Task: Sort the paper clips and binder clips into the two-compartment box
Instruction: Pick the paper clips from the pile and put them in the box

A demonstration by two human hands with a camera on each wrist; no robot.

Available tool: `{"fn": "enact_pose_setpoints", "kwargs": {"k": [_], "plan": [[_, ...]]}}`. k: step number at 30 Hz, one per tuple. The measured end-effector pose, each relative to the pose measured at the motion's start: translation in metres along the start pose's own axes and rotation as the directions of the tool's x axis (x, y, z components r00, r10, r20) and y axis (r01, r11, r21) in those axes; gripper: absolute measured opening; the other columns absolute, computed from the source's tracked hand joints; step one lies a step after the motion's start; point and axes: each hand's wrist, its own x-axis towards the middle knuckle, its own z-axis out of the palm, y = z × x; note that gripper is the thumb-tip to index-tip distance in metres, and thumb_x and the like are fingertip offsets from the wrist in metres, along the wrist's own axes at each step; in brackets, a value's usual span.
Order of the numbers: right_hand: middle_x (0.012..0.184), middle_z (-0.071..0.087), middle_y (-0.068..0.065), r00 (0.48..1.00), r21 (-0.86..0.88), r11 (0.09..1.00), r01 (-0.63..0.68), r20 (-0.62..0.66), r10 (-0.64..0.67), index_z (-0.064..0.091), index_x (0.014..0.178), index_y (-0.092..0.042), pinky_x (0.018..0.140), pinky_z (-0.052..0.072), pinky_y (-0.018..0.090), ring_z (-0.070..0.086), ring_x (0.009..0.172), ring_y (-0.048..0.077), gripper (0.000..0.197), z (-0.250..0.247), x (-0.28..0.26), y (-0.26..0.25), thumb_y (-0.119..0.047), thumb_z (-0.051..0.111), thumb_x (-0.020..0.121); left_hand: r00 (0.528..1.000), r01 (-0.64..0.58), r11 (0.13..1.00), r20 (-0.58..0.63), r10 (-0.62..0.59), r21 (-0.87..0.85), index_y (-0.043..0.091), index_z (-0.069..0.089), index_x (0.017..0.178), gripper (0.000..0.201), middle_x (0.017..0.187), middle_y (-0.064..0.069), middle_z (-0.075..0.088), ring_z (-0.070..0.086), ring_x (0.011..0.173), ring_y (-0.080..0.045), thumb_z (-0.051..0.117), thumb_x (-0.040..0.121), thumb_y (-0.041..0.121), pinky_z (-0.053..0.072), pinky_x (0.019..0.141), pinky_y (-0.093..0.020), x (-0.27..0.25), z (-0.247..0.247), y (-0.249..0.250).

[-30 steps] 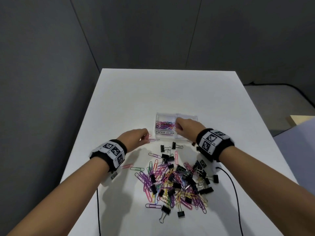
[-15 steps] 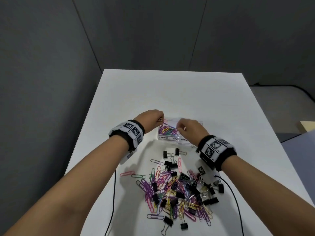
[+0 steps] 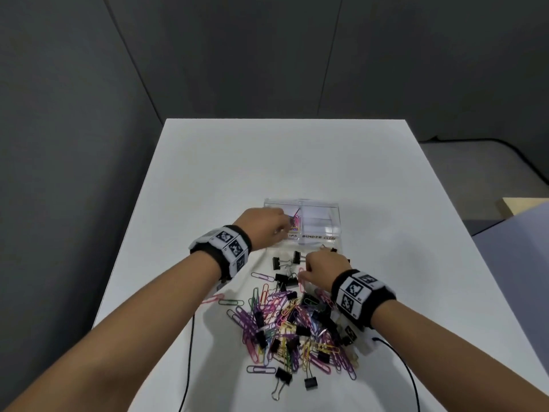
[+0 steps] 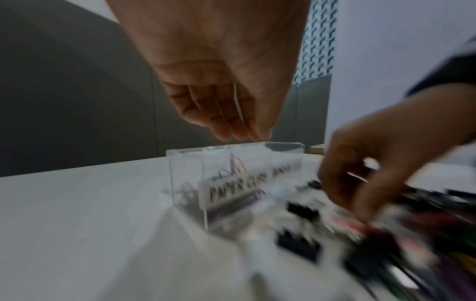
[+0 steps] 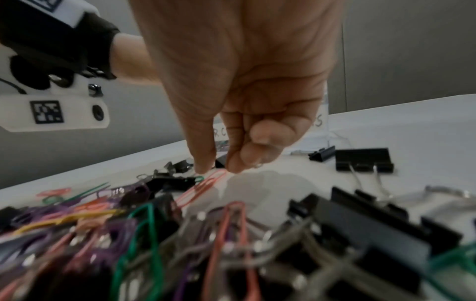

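Head view: left hand [image 3: 265,224] hovered slack-fingered, empty, over the box [image 3: 319,210]; right hand [image 5: 242,114] reached fingertips toward a pink paper clip [image 5: 203,188], grip unclear.

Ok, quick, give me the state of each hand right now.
Left hand: open, fingers relaxed over the box, holding nothing visible.
Right hand: fingertips at a pink paper clip on the table; grip cannot be told.

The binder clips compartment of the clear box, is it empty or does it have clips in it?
Empty, apparently: in the head view the binder clips compartment shows only clear plastic, while the paper clips compartment holds colored clips.
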Motion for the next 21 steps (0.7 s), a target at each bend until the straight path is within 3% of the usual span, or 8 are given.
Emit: {"fn": "enact_pose_setpoints", "kwargs": {"k": [2, 6, 12, 16, 19, 21], "plan": [[0.09, 0.062, 0.007, 1.0, -0.026, 1.0, -0.01, -0.015, 0.009, 0.058, 0.092, -0.01, 0.07, 0.042, 0.03, 0.058, 0.088, 0.025, 0.033, 0.004, -0.001, -0.005, -0.041, 0.049, 0.092, 0.995, -0.005, 1.0, 0.102, 0.005, -0.003, 0.019, 0.062, 0.104, 0.021, 0.106, 0.0, 0.063, 0.06, 0.097, -0.018, 0.047, 0.094, 0.029, 0.05, 0.08, -0.03, -0.019, 0.015, 0.002], [0.107, 0.064, 0.009, 0.998, 0.008, 1.0, -0.027, -0.052, 0.027, 0.057, 0.103, -0.007, 0.073, 0.044, 0.032, 0.061, 0.099, 0.027, 0.031, 0.007, -0.002, -0.011, -0.035, 0.051, 0.092, 0.958, 0.094, 0.995, 0.274, -0.088, -0.01, 0.016, 0.057, 0.115, 0.03, 0.116, -0.003, 0.058, 0.056, 0.106, -0.02, 0.052, 0.092, 0.034, 0.045, 0.084, -0.03, -0.044, 0.046, -0.004], [0.111, 0.062, 0.012, 0.997, 0.071, 0.995, -0.074, -0.026, 0.076, 0.056, 0.106, -0.006, 0.081, 0.047, 0.034, 0.059, 0.101, 0.028, 0.02, 0.017, -0.004, -0.018, -0.01, 0.042, 0.092, 0.959, 0.225, 0.964, 0.209, -0.192, -0.144, 0.009, 0.06, 0.107, 0.023, 0.115, -0.009, 0.054, 0.053, 0.108, -0.025, 0.052, 0.093, 0.025, 0.044, 0.088, -0.033, -0.049, 0.069, 0.003], [0.111, 0.058, 0.012, 0.998, 0.135, 0.99, -0.052, -0.024, 0.055, 0.057, 0.102, -0.005, 0.084, 0.047, 0.036, 0.057, 0.099, 0.029, 0.017, 0.018, -0.006, -0.016, -0.01, 0.044, 0.092, 0.947, 0.275, 0.945, 0.217, -0.236, -0.175, 0.006, 0.06, 0.1, 0.018, 0.114, -0.013, 0.056, 0.054, 0.105, -0.028, 0.05, 0.093, 0.018, 0.044, 0.089, -0.033, -0.049, 0.07, 0.005], [0.1, 0.053, 0.012, 0.998, 0.145, 0.989, -0.016, -0.059, 0.025, 0.048, 0.088, -0.01, 0.076, 0.046, 0.034, 0.052, 0.083, 0.025, 0.004, 0.016, -0.01, -0.011, -0.01, 0.046, 0.091, 0.937, 0.297, 0.937, 0.244, -0.25, -0.183, 0.009, 0.056, 0.096, 0.013, 0.112, -0.013, 0.06, 0.057, 0.101, -0.027, 0.044, 0.094, 0.014, 0.042, 0.083, -0.03, -0.056, 0.071, 0.002], [0.087, 0.05, 0.008, 0.997, 0.193, 0.981, -0.001, -0.074, 0.015, 0.039, 0.085, -0.012, 0.067, 0.039, 0.03, 0.047, 0.076, 0.022, 0.01, 0.013, -0.012, -0.009, -0.005, 0.045, 0.09, 0.93, 0.33, 0.92, 0.241, -0.278, -0.211, 0.012, 0.054, 0.11, 0.02, 0.117, -0.009, 0.059, 0.057, 0.106, -0.025, 0.04, 0.095, 0.014, 0.042, 0.088, -0.031, -0.065, 0.068, -0.003]]}}
